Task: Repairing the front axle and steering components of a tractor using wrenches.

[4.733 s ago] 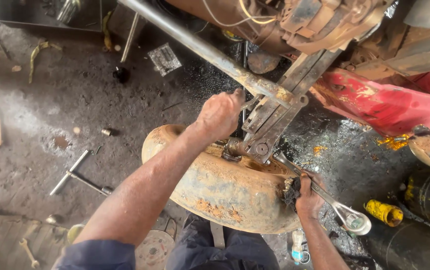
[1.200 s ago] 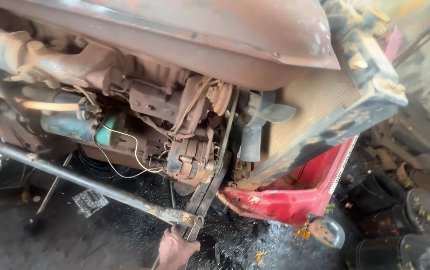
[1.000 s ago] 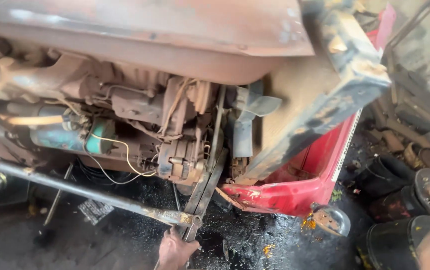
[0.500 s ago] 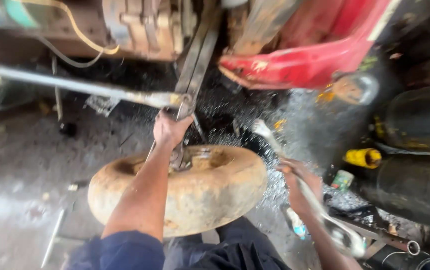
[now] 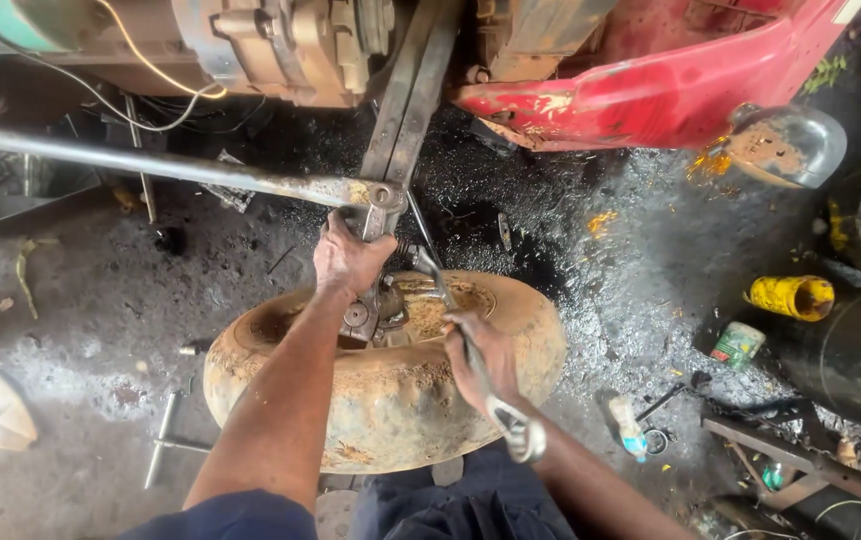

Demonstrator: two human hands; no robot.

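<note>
Two hands, both busy, set out from the biggest thing down:

- The mud-caked wheel (image 5: 390, 400) fills the lower middle of the frame, lying on its side on the oily floor (image 5: 100, 310), with my knees just below it.
- The long steel bar (image 5: 170, 165) runs in from the upper left to a joint above the wheel, where flat leaf straps (image 5: 405, 100) come down from the top.
- My left hand (image 5: 350, 260) is clenched on that joint, just above the wheel's hub (image 5: 375, 310).
- My right hand (image 5: 485, 355), right of centre, is closed round a long wrench (image 5: 470, 355); its far end reaches up-left to the hub, between my two hands.
- To do this well, I judge: keep the wrench head seated square, hold the joint steady, and pull smoothly, since the greasy shank could slip.
</note>
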